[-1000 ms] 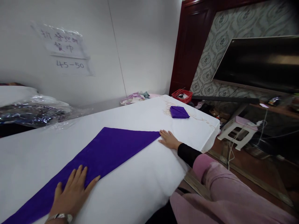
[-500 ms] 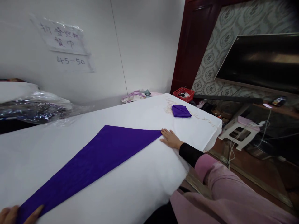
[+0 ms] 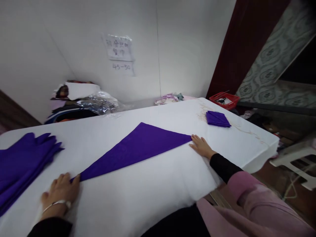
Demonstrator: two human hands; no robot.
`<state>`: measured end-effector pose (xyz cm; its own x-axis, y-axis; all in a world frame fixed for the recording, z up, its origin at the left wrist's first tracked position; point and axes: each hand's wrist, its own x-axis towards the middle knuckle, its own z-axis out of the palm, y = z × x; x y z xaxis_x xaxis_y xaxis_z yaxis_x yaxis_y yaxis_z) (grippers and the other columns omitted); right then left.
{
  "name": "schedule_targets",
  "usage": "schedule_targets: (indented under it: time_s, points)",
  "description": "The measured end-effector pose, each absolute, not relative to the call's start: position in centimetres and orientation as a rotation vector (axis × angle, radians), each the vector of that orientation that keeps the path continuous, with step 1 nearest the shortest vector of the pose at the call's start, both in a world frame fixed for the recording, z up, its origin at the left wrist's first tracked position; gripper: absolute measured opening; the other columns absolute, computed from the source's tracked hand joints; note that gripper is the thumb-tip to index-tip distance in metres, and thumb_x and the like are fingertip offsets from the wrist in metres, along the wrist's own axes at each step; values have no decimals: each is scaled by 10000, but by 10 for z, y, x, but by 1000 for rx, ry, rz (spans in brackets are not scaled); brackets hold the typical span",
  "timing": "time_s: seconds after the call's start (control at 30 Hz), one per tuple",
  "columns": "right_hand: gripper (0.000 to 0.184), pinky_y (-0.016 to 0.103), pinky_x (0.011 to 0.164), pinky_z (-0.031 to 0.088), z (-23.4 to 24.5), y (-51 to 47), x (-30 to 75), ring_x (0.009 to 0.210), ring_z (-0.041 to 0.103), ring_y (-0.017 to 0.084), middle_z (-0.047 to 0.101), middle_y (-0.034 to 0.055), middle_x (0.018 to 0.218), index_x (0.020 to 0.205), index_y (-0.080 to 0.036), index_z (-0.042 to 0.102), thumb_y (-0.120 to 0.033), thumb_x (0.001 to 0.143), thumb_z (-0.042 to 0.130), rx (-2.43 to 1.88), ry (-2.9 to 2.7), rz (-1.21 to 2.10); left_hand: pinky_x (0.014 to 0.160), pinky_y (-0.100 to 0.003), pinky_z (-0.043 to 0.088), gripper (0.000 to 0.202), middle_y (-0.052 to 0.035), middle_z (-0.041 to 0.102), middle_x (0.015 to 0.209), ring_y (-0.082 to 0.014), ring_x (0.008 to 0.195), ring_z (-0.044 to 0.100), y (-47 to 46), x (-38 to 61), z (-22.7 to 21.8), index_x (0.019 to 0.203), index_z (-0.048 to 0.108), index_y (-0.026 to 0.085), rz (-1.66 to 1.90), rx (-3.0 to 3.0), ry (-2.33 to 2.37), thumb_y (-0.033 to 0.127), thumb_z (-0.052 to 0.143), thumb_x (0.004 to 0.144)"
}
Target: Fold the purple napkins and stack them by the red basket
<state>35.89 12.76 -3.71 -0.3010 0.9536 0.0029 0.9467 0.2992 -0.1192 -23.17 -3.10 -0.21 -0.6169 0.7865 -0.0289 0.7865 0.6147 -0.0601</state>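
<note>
A purple cloth napkin (image 3: 138,144), folded into a triangle, lies flat on the white-covered table (image 3: 148,194). Its long edge faces me. My left hand (image 3: 60,191) rests on the table at the napkin's left corner, fingers spread, with the tip of the corner showing between thumb and forefinger. At the right corner my right hand (image 3: 201,146) lies flat, its outstretched fingertips touching the cloth. A pile of purple napkins (image 3: 24,161) sits left of my left hand, partly out of frame. Beyond my right hand is a folded purple bundle (image 3: 217,119).
Stacked cloths and clear plastic wrap (image 3: 98,102) lie against the wall behind the table. Pinkish fabric (image 3: 169,98) and a red basket (image 3: 224,100) are at the far end. A white stool (image 3: 298,161) stands on the floor at right. Handwritten paper signs (image 3: 120,54) hang on the wall.
My view has swung left, bringing the napkin pile and my whole left hand into frame. Both hands remain at the triangle's two corners; the napkin looks the same.
</note>
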Motion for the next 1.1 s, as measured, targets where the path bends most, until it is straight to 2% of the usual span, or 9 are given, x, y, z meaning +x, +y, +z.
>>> schedule_targets:
  time_s: [0.07,0.17,0.3,0.5,0.7,0.9,1.1]
  points:
    - [708,480,1106,160,-39,127,360,1397,164,236,226,95,1509,1436,-141,291,-599,907,187,-1801,-2470,129,980,-518,343,666,-150,391,1438,-266,1320,325,-25,-214,3,1313,385,90,28,-1260,-2854,439,17,882]
    - [684,485,1101,177,-41,127,361,1393,178,241,237,94,1506,1432,-150,300,-580,912,188,-1791,-2472,102,1048,-548,247,656,-176,336,1464,-288,1350,273,-8,-174,6,1339,358,31,-97,-1420,-2678,461,145,892]
    - [664,490,1095,199,-43,128,362,1391,185,244,248,90,1504,1433,-165,297,-565,912,203,-1793,-2481,71,1104,-523,165,632,-115,287,1499,-265,1388,207,16,-122,-2,1379,357,109,-72,-1838,-2414,485,284,876]
    - [668,491,1102,184,-42,128,362,1395,168,239,231,89,1509,1429,-153,300,-562,910,205,-1810,-2493,111,1110,-542,141,726,-89,180,1530,-264,1410,125,32,-106,-19,1436,238,139,32,-2010,-2517,584,229,862]
    - [710,514,1099,168,-22,132,349,1401,133,255,196,118,1516,1438,-134,273,-590,898,207,-1852,-2471,200,1113,-551,116,736,-80,171,1533,-262,1413,107,31,-108,-20,1438,225,132,11,-2025,-2509,591,217,863]
    - [761,478,1120,99,7,136,260,1408,95,243,166,105,1526,1451,-155,249,-655,880,198,-1479,-2618,294,1113,-548,119,736,-87,170,1532,-268,1413,105,30,-105,-17,1437,232,131,15,-2012,-2519,590,222,861]
    - [788,466,1121,54,8,146,155,1412,58,251,122,97,1535,1467,-151,194,-670,874,177,-1133,-2785,532,1112,-553,121,741,-87,176,1532,-269,1412,107,29,-107,-20,1439,228,141,4,-2018,-2507,600,218,857]
